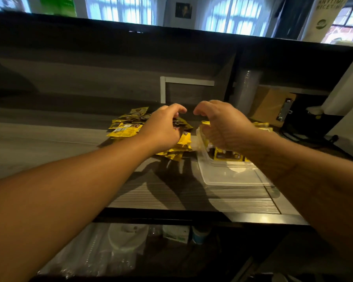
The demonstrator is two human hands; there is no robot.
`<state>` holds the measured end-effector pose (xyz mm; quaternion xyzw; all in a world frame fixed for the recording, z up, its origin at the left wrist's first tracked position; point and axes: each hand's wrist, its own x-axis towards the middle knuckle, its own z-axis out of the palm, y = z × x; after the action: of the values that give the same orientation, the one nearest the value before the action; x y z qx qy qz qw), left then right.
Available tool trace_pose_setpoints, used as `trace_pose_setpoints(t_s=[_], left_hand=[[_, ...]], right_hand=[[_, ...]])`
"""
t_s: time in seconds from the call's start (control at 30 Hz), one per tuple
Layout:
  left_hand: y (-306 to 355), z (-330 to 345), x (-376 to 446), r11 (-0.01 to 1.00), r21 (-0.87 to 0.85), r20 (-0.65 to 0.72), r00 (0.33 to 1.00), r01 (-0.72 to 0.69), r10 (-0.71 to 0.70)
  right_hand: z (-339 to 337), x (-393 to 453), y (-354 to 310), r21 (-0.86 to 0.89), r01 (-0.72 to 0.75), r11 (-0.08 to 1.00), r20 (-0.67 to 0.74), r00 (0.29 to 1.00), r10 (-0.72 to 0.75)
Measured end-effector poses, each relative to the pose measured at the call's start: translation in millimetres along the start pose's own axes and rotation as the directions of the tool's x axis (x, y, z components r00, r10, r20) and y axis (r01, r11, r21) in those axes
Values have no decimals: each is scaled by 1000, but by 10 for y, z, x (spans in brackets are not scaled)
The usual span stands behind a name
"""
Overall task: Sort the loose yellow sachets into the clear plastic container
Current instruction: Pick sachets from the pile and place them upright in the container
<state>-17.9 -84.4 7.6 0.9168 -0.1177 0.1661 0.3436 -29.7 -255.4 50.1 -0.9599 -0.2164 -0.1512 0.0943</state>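
Left hand: raised over the loose pile at about 11 o'clock from the middle of the counter, fingers curled downward; dark-and-yellow packets show just under the fingertips, but whether it actually grips one I cannot tell
Right hand: at about 1 o'clock, over the far end of the container, fingers curled with the thumb tucked under; whether anything is held inside the curl I cannot tell
Hands to each other: side by side, fingertips near but apart, a small gap between them
Loose yellow sachets: an untidy heap on the counter at 11 to 12 o'clock, overlapping one another, some face up with dark print, running under the left hand and ending just beside the container's left wall
Clear plastic container: at 2 o'clock from the middle, on the counter; its near part is a bare flat clear surface, and the far part holds sachets
Sachets in the container: yellow with dark panels, packed at the far end, partly hidden by the right wrist
Counter: grey wood-grain top with a dark front edge
Clipboard: brown, leaning at 2 o'clock behind the container
Lower shelf: at 6 o'clock under the counter, holding clear plastic wrapping and small blurred items
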Motion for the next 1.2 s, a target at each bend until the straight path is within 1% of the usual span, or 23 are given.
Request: trace_pose_setpoints(t_s=[0.1,0.17,0.27,0.3,0.37,0.43,0.5,0.53,0.6,0.67,0.7,0.77,0.83,0.9,0.93,0.97,1.0,1.03,1.1,1.2], left_hand=[[-319,-152,-156,998,60,-62,998,32,-28],[-523,-238,-223,994,100,-107,994,44,-33],[-749,-282,-274,978,172,-179,980,115,-84],[-809,-277,-285,975,174,-220,971,135,-95],[-907,-253,-311,982,118,-324,941,145,-100],[-975,-232,-338,995,65,-431,901,76,-40],[-986,-210,-345,999,49,-500,865,-22,43],[-977,-206,-345,997,52,-511,857,-51,70],[-982,-200,-322,998,51,-495,867,-30,52],[-1041,-221,-290,997,25,-479,876,73,-52],[-1078,-246,-275,991,14,-466,877,137,-115],[-1112,-292,-261,969,25,-396,892,245,-216],[-1080,-302,-266,961,50,-288,925,272,-247],[-1023,-311,-283,959,53,-178,948,278,-265],[-1017,-317,-290,955,71,-141,951,288,-276],[-1021,-323,-294,952,100,-130,952,291,-277],[-1034,-329,-292,952,125,-156,953,279,-259],[-1051,-332,-289,956,136,-210,951,258,-227],[-1076,-332,-289,974,92,-339,926,208,-166],[-1061,-333,-293,985,3,-479,865,173,-150]], right_hand=[[145,69,-394,68,37,997,-16,999,-36],[281,98,-640,101,28,994,-1,1000,-28],[538,163,-885,148,-37,988,19,999,35],[626,193,-922,172,-70,983,11,998,70],[781,248,-949,249,-170,953,-19,983,180],[915,298,-931,291,-227,929,-88,961,263],[1008,335,-887,278,-230,933,-162,946,281],[1038,348,-863,278,-210,937,-193,944,269],[1078,359,-820,284,-162,945,-242,942,234],[1099,363,-794,270,-140,953,-254,944,211],[1107,362,-784,253,-147,956,-234,950,208],[1113,357,-769,232,-193,953,-136,964,229],[1105,355,-764,236,-246,940,-37,964,262],[1113,359,-745,230,-257,938,-36,962,272],[1114,356,-737,221,-246,944,-69,961,267],[1114,348,-731,213,-228,950,-116,960,256],[1108,333,-732,212,-209,955,-165,955,245],[1105,322,-733,223,-189,956,-212,948,237],[1101,300,-732,291,-139,946,-316,920,233],[1087,271,-750,427,-33,904,-457,855,247]])
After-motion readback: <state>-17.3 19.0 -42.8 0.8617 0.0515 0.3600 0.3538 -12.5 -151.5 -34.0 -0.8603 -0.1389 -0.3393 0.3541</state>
